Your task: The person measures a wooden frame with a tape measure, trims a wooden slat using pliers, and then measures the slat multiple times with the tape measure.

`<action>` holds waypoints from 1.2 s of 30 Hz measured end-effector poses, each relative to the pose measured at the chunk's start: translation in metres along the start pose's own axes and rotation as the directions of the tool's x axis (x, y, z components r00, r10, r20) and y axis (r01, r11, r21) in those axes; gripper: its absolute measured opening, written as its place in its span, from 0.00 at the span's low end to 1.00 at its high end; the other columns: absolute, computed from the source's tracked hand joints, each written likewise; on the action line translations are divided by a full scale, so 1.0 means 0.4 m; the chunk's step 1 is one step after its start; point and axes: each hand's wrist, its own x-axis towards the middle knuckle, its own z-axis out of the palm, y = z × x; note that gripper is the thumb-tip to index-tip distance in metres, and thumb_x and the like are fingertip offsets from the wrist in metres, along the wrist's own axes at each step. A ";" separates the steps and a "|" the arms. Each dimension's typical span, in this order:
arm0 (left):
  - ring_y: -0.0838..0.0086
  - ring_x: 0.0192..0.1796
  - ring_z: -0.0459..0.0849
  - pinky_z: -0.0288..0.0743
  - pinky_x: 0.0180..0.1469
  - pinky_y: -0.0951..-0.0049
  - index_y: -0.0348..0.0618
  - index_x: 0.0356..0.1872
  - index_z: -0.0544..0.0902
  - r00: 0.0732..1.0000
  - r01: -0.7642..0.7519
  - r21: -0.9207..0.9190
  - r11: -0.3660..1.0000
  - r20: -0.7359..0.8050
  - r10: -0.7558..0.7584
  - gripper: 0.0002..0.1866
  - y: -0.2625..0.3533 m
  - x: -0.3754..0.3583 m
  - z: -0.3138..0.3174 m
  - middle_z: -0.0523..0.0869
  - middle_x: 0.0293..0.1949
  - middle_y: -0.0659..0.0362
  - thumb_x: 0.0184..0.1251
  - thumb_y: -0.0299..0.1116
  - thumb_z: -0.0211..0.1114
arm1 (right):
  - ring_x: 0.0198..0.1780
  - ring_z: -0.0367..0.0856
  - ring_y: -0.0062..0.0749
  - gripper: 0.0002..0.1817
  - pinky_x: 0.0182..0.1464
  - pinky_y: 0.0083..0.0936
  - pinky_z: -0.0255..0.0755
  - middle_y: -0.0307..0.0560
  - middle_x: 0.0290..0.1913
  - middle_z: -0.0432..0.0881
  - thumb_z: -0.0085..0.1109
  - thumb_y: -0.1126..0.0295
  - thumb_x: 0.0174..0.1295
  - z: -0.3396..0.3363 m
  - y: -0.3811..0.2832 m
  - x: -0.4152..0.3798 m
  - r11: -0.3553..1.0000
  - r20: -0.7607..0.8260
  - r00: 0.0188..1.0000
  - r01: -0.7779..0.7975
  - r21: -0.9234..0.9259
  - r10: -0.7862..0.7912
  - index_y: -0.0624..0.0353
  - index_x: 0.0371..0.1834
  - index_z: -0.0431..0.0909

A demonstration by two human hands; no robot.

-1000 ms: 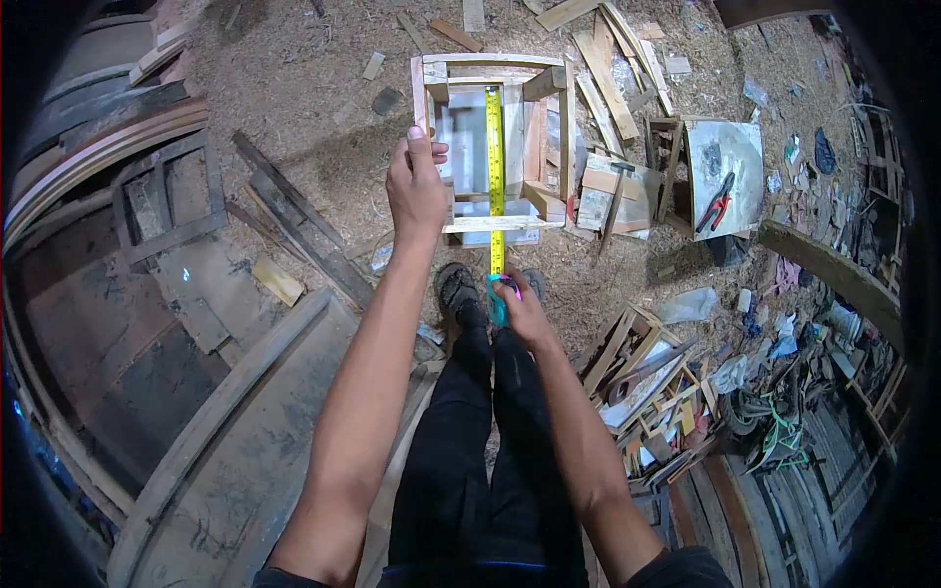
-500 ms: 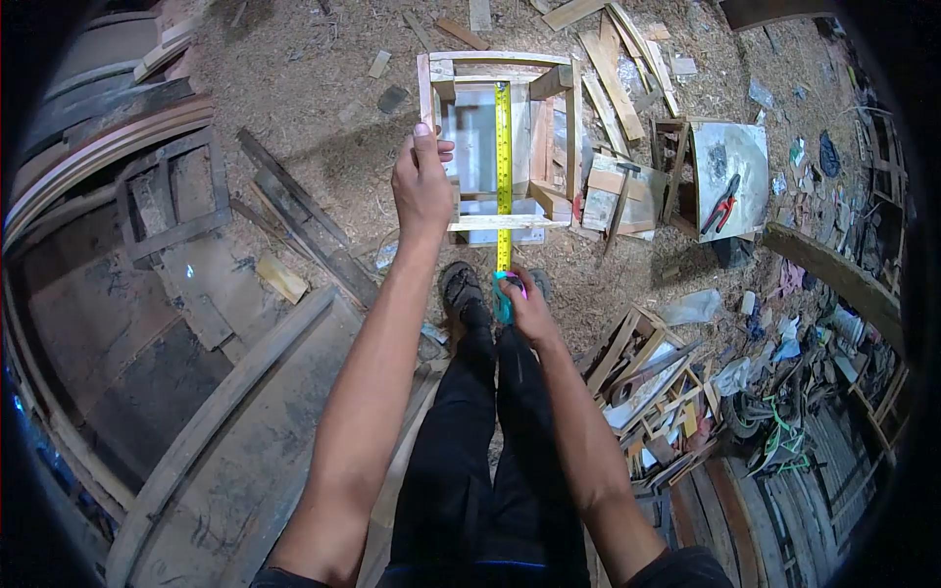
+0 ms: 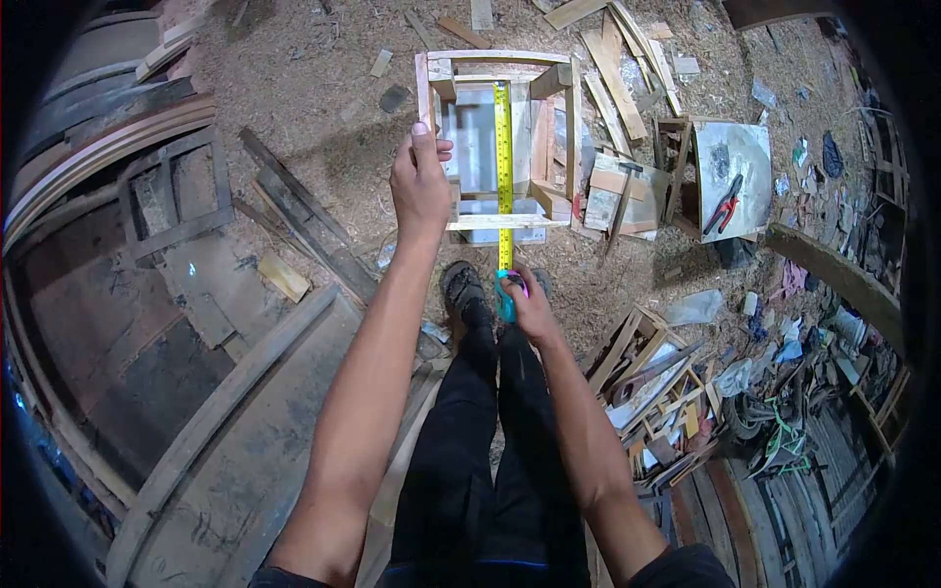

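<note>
A small wooden frame (image 3: 510,57) stands in front of my feet, with a pale panel inside it. My left hand (image 3: 421,186) grips its left side, the thumb on top and the fingers curled round the wood. In my right hand (image 3: 527,304) is a teal tape measure (image 3: 506,297), held just beyond my knees. Its yellow blade (image 3: 504,157) runs straight out across the frame's near rail, and its far end lies at the far rail.
Right of the frame, a hammer (image 3: 619,206) rests on wood pieces, and red-handled pliers (image 3: 723,211) lie on a box with a pale top (image 3: 750,162). Scrap wood (image 3: 657,392) is heaped at the lower right. Long boards and frames (image 3: 225,402) fill the left side.
</note>
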 end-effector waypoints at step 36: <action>0.72 0.38 0.79 0.72 0.44 0.70 0.36 0.46 0.78 0.996 -0.086 -0.042 0.995 0.022 0.087 0.23 -0.042 0.002 -0.038 0.83 0.35 0.56 0.76 0.48 0.46 | 0.45 0.76 0.32 0.27 0.51 0.27 0.69 0.50 0.44 0.78 0.61 0.58 0.62 -0.034 0.006 -0.248 0.979 -0.038 0.998 0.045 -0.197 -0.054 0.62 0.60 0.67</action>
